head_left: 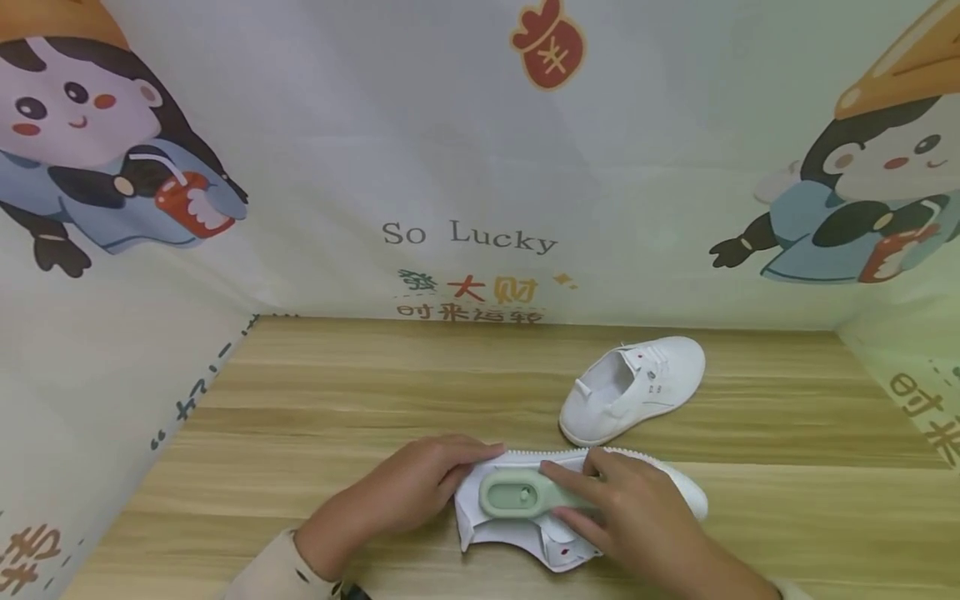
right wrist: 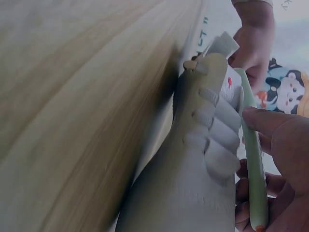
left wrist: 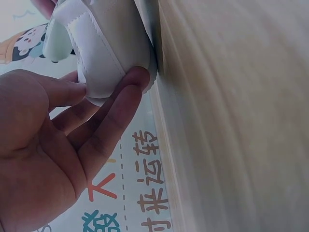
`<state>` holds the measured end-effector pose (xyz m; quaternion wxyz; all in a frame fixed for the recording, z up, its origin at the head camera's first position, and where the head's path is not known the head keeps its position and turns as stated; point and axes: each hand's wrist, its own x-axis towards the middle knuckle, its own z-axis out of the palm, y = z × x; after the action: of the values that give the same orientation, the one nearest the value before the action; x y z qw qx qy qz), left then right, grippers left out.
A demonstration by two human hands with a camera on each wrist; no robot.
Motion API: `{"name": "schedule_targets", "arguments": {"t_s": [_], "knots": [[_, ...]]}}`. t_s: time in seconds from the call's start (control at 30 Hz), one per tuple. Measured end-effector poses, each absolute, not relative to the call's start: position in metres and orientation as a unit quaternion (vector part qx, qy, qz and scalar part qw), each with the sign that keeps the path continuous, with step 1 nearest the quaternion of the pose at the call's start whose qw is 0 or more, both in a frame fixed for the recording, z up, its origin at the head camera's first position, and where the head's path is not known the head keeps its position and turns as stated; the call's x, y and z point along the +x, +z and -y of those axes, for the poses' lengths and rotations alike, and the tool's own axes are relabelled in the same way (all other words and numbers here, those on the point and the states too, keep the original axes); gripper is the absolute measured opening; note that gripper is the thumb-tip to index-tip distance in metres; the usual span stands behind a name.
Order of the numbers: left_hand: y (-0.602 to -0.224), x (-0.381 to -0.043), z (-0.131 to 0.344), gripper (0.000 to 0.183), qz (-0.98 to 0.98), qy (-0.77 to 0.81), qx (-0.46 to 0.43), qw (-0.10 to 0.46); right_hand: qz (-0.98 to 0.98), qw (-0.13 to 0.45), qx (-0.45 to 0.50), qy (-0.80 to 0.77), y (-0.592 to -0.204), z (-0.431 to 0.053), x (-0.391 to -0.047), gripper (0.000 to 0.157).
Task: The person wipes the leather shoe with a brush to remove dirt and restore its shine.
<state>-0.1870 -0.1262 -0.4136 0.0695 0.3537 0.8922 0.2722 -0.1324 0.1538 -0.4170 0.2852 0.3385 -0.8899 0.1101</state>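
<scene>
Right hand (head_left: 637,504) pinches a green brush (head_left: 545,493) on a tipped shoe (head_left: 467,504) at five o'clock, head view; scrubbing, apparently. Left wrist: left hand (left wrist: 50,150) pinches the heel (left wrist: 104,53) at eleven. Right wrist: brush at four; the next stroke likely needs that heel braced.

The person's left sleeve (head_left: 270,565) is pale cream, its edge ending short of the wrist, with a small, dark, narrow mark (head_left: 302,575) near that edge. Just beside it, at the bottom of the head view, a black item (head_left: 356,593) shows, too little of it to identify. The left hand (head_left: 420,482) and right hand (head_left: 641,498) are bare, and a sliver of a similarly pale right sleeve (head_left: 792,591) peeks in.
</scene>
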Motion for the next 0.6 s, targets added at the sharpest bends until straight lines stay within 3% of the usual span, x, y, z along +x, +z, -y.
{"name": "schedule_targets", "arguments": {"t_s": [0.6], "knots": [[-0.414,-0.185,0.126,0.041,-0.897,0.263,0.348,0.065,0.917,0.268,0.286,0.076,-0.41,-0.169,-0.121,0.047]]}}
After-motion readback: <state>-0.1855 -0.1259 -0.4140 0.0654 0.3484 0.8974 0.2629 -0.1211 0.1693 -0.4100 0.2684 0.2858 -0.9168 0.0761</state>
